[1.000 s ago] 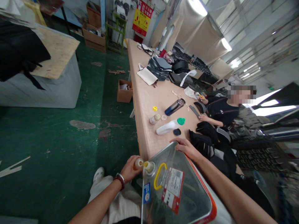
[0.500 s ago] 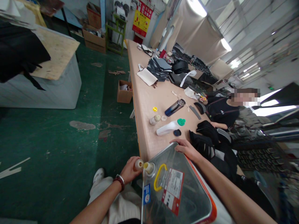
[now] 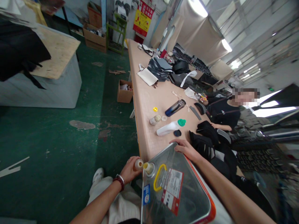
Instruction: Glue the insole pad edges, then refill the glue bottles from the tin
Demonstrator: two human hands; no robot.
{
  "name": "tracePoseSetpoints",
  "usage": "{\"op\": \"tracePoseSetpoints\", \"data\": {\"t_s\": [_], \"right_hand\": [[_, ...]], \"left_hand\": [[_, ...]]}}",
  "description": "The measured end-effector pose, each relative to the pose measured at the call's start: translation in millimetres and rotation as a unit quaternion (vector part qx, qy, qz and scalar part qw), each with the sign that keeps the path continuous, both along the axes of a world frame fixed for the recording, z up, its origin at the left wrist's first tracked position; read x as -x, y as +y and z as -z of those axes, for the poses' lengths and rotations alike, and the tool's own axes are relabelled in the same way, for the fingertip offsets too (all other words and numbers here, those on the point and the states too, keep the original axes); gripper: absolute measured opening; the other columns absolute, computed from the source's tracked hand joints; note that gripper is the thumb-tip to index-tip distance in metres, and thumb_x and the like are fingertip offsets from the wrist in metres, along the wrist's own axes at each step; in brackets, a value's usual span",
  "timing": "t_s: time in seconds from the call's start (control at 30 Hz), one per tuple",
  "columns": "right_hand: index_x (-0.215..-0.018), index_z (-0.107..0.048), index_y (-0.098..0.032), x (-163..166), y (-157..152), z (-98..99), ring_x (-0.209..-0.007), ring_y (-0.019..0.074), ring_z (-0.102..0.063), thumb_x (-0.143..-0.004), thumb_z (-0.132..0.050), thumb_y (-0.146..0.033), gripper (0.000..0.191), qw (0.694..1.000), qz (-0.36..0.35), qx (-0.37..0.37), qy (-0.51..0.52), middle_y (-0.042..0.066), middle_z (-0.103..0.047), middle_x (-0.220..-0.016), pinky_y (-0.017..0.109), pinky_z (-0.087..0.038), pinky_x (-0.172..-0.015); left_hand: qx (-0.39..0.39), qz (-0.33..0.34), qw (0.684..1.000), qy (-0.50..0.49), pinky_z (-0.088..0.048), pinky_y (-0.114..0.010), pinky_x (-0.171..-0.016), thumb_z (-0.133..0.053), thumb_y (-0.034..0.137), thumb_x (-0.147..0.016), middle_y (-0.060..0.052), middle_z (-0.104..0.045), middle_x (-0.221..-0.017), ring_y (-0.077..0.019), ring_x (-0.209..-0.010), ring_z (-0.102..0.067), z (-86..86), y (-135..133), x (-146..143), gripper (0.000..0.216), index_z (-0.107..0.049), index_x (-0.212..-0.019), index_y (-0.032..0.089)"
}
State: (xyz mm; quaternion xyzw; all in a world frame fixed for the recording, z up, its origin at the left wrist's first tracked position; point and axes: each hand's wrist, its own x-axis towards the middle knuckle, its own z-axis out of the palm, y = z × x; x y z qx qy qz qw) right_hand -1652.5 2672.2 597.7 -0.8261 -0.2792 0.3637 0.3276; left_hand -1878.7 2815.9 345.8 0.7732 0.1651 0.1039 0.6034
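Note:
My left hand [image 3: 130,169] is wrapped round a small bottle [image 3: 138,164], its open mouth close by the spout [image 3: 148,168] of a large metal can [image 3: 187,189]. Whether mouth and spout touch, or any liquid runs between them, I cannot make out. The can is tilted over the table edge, with a yellow handle [image 3: 159,177] and a red-and-white label on its top. At the can's far corner my right hand [image 3: 185,148] grips the rim, fingers over the edge. Farther up the table lie a white bottle with a green cap [image 3: 170,127] and a small jar [image 3: 155,120].
On the table [image 3: 146,99] are a dark blue flask [image 3: 175,107], a yellow cap [image 3: 155,109], a black cap [image 3: 177,133] and stacked dark pieces [image 3: 160,68]. Black bags [image 3: 207,143] lie at the right, where a person [image 3: 221,112] sits. A cardboard box [image 3: 124,91] stands on the floor.
Both hands, the small bottle and the can hold almost the same position. The view has shifted very slightly.

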Motion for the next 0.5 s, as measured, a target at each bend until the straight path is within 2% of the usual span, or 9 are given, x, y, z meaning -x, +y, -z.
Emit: {"op": "tracePoseSetpoints", "data": {"t_s": [0.27,0.5], "right_hand": [[-0.103,-0.067,-0.013,-2.1,2.9,1.1,-0.059,0.0164,-0.05,-0.066,-0.057,-0.025,0.04,1.0,-0.003,0.008,0.003,0.0,-0.057,-0.066,0.025,-0.037,-0.052],[-0.101,-0.067,-0.012,-0.7,6.9,0.5,-0.055,0.0147,-0.046,-0.065,-0.057,-0.024,0.04,1.0,-0.001,0.004,-0.003,-0.001,-0.055,-0.062,0.024,-0.033,-0.049]], "left_hand": [[0.005,-0.007,1.0,-0.002,-0.044,-0.041,-0.099,-0.073,0.036,-0.068,-0.008,-0.058,-0.116,-0.0255,-0.11,-0.056,-1.7,2.3,1.2,0.052,-0.056,-0.114,0.022],[0.011,-0.013,1.0,-0.005,-0.043,-0.043,-0.1,-0.073,0.035,-0.067,-0.008,-0.058,-0.117,-0.0258,-0.111,-0.056,3.2,1.8,0.8,0.053,-0.056,-0.115,0.023]]}}
